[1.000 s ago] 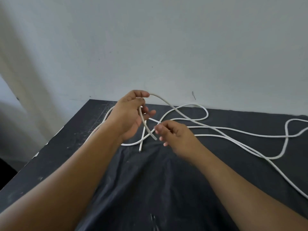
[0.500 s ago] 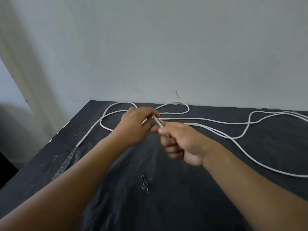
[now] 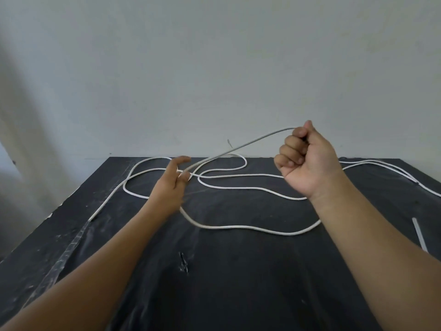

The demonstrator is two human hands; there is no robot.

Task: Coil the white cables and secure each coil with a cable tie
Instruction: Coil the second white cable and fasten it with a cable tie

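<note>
1. Tape (image 3: pixel 71 244), clear and creased, runs along the left edge of the table (image 3: pixel 238 295), which is covered in black cloth and stands against a pale wall (image 3: pixel 214 68).
2. One end of the white cable (image 3: pixel 238 226) lies on the cloth just beside the tape. From there the line runs back toward the wall and curves in loose loops across the far half of the table.
3. The left hand (image 3: pixel 173 185) hovers low over these loops, left of centre. Its forefinger sticks out above the cable and the other fingers curl beneath, so the cable is held lightly between them.
4. From that hold a taut stretch of cable rises to the right, clear of the table.
5. A long loop lies flat on the cloth between the two forearms. Nearer the camera is a small dark mark (image 3: pixel 183 262); what it is cannot be told.
6. The right hand (image 3: pixel 310 163) is raised above the table, right of centre, closed in a fist round the upper end of the rising stretch.
7. Beyond it more cable runs off the right edge of the view; whether there is one cable or several cannot be told.
8. A short white strip (image 3: pixel 420 237) lies on the cloth near the right edge, apart from the cable.
</note>
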